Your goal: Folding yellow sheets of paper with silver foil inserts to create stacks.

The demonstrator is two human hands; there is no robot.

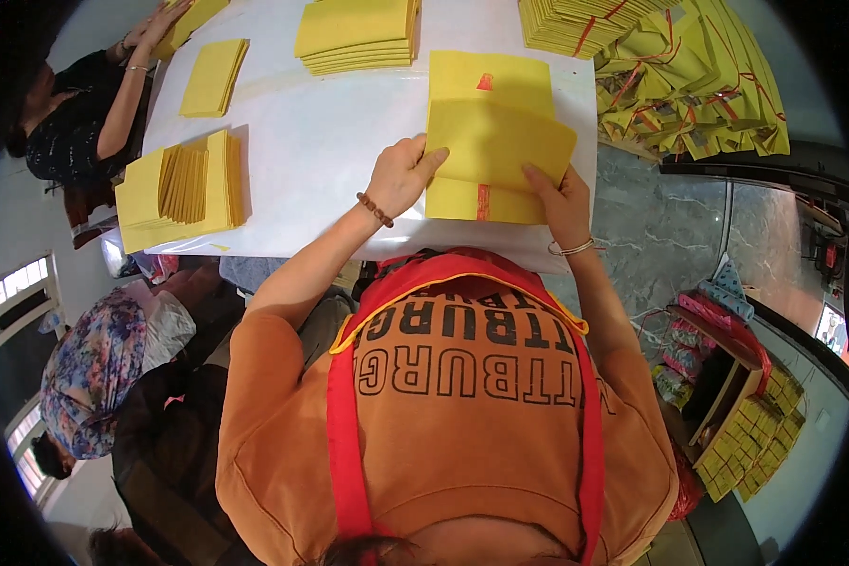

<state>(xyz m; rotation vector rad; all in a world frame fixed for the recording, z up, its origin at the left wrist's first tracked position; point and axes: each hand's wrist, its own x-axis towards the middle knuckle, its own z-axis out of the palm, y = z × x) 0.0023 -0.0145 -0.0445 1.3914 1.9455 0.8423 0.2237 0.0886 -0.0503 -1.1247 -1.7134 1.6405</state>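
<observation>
Both hands are at a yellow paper sheet [500, 141], which lies slightly tilted across a stack of yellow paper [453, 201] with red printed marks showing above and below it. My left hand [404, 176] is closed at the sheet's left edge, thumb on top and fingers curled underneath. At the right edge my right hand [562, 203] pinches the sheet's lower corner, thumb on top. Whether the held piece is one sheet or several cannot be made out. A beaded bracelet is on my left wrist, a pale bangle on my right.
On the white table [321, 160] stand a folded yellow paper bundle [222, 184], a small pile [214, 77] and a thicker pile [357, 33]. Red-tied yellow bundles [693, 80] heap up at the far right. Another person's hands [151, 30] handle yellow paper at far left.
</observation>
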